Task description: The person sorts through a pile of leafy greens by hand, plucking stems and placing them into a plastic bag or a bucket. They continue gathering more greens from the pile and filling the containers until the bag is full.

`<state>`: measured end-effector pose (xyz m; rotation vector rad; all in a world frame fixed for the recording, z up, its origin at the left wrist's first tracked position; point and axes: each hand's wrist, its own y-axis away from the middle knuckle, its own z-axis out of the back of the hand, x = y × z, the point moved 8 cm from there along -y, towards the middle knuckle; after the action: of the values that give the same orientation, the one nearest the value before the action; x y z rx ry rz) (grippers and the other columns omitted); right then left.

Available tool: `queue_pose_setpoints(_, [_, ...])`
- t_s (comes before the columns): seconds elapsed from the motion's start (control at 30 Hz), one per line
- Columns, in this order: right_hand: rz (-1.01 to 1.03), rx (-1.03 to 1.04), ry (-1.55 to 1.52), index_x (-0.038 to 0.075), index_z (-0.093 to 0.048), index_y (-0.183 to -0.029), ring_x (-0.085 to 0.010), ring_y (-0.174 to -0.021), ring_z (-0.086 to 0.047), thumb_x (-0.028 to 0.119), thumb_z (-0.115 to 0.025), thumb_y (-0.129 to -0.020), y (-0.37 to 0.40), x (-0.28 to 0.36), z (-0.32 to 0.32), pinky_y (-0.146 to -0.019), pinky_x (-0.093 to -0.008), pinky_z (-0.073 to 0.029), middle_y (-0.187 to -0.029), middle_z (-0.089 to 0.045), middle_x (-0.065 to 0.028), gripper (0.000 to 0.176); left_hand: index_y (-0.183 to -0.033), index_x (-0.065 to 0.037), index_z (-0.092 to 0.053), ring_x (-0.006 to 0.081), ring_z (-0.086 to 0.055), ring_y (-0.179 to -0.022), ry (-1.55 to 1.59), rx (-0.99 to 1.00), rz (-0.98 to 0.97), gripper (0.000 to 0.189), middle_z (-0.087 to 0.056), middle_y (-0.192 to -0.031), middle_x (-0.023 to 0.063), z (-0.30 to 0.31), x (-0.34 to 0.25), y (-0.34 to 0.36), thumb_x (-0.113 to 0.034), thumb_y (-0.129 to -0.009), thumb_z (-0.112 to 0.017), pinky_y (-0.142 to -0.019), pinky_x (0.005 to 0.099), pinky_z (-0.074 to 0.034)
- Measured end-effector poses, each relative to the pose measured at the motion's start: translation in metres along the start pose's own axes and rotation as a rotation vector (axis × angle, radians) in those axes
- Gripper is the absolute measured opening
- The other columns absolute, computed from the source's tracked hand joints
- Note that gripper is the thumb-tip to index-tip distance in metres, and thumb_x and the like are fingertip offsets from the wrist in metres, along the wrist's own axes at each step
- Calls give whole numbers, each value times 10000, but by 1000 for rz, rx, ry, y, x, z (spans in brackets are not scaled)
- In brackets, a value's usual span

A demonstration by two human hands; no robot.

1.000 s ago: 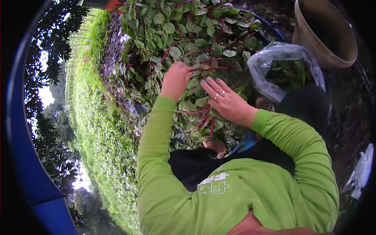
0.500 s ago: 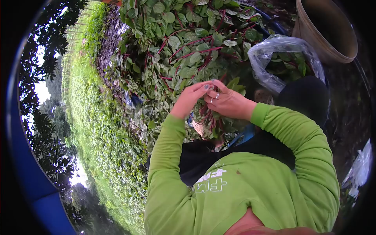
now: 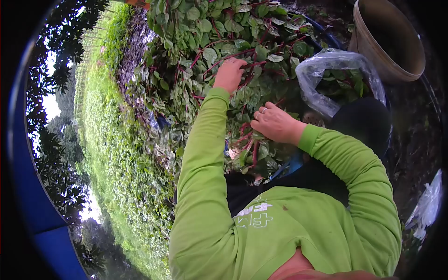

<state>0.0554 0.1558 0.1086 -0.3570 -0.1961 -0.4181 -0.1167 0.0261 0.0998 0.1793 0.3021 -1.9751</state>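
Observation:
A large heap of Malabar spinach [image 3: 205, 28], with green leaves and dark red stems, lies before me. My left hand [image 3: 230, 74] is over the heap, its fingers curled round a red stem there; the fingertips are partly hidden by leaves. Nearer my body, my right hand [image 3: 279, 124] is closed round a small bunch of Malabar spinach [image 3: 254, 151]. Red stem ends and leaves of that bunch hang below the fingers, towards my lap.
A clear plastic bag [image 3: 309, 77] with leafy stems inside stands open right of the heap, by my knee [image 3: 361, 123]. Behind it is a tilted brown bucket [image 3: 357, 44]. Crumpled plastic [image 3: 427, 203] lies at far right. Green plants [image 3: 116, 154] grow on the left.
The hands were together over the bunch. My left hand has moved away, up onto the heap; my right hand stays near its place with the bunch, slightly lower and to the right.

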Motion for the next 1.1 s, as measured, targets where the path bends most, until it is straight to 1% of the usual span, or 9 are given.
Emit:
queue_pose_setpoints(0.1, [-16,-8,6,120,-609,-950,-239,-922,-632,177,-565,-885,-2,-3,8,-873,-395,-441,-884,-619,-62,97,-1171,-62,-676,378,-613,-1074,-41,60,-49,283,-672,-1049,165,0,8,-5,-75,-889,-654,-945,479,-489])
queue_pose_setpoints(0.2, [-2,-59,29,127,-607,-983,-245,-929,-638,170,-560,-894,-3,-8,14,-886,-406,-453,-887,-615,-65,110,-1129,-57,-677,386,-616,-1058,67,138,158,248,-670,-1077,175,21,0,6,-98,-884,-672,-910,454,-499])
queue_pose_setpoints(0.3, [-34,-95,16,136,-603,-1045,-251,-932,-644,161,-552,-909,-4,-13,20,-907,-418,-460,-898,-619,-68,148,-1170,-86,-677,377,-613,-1034,150,101,-22,294,-655,-1011,203,27,-22,33,-119,-878,-684,-887,468,-499])
queue_pose_setpoints(0.4, [-61,-185,40,141,-596,-1086,-260,-920,-663,167,-551,-917,-4,-18,22,-876,-425,-456,-914,-646,-71,177,-1177,-46,-679,311,-623,-997,473,239,95,269,-678,-1016,151,-4,-39,82,-134,-928,-624,-879,453,-497])
queue_pose_setpoints(0.57, [-201,-203,26,116,-600,-1110,-249,-928,-678,144,-539,-913,-1,-29,26,-839,-422,-443,-975,-688,-79,208,-1313,21,-557,204,-601,-1075,921,448,438,535,-663,-1105,23,-14,-71,129,-291,-907,-712,-948,411,-491])
queue_pose_setpoints(0.73, [-296,-89,-200,78,-591,-1190,-297,-1021,-659,93,-696,-785,2,-30,14,-882,-463,-421,-1057,-679,-98,419,-1361,-67,-514,312,-686,-1053,346,197,467,862,-680,-1192,139,-13,-92,142,-363,-663,-925,-901,433,-544])
queue_pose_setpoints(0.87, [-276,-29,-221,48,-590,-1273,-319,-1090,-648,100,-753,-743,1,-26,20,-922,-494,-415,-1100,-682,-113,557,-1231,-84,-616,365,-705,-945,274,136,413,702,-711,-1052,168,-17,-94,143,-327,-646,-917,-820,455,-569])
queue_pose_setpoints(1.03, [-21,-281,51,47,-566,-1373,-332,-1077,-655,160,-786,-744,1,-8,54,-991,-553,-430,-1092,-680,-129,676,-1191,-54,-630,368,-701,-928,169,115,309,645,-709,-994,169,-20,-102,143,-293,-655,-896,-797,463,-569])
queue_pose_setpoints(1.1, [-81,-132,-38,49,-559,-1391,-331,-1026,-670,174,-777,-757,-1,-18,40,-950,-534,-474,-1056,-682,-131,682,-1191,-30,-616,375,-695,-941,173,113,287,650,-702,-1003,181,-20,-107,142,-285,-660,-890,-801,465,-568])
